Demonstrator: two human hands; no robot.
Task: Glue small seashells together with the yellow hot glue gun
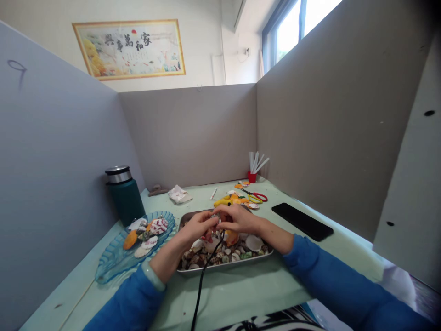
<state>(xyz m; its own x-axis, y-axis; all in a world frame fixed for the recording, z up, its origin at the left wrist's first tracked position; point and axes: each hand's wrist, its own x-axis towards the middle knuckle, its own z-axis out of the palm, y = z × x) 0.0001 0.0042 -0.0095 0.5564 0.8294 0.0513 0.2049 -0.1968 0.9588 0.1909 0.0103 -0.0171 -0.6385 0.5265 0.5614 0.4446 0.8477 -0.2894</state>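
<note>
Head view. The left hand point(200, 226) and right hand point(237, 218) meet above the metal tray point(227, 265); whether either grips anything cannot be told. Work appears unfinished: loose seashells point(254, 243) fill the tray; left of it, scallop shells point(159, 225) lie on a blue scalloped dish point(112, 262); behind it lies a yellow glue gun point(222, 202).

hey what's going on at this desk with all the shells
A person's left hand and right hand meet above a metal tray of shells, fingers close together; whatever they may hold is too hidden to name. More shells lie on a blue dish to the left, and scissors lie behind the tray.
</note>
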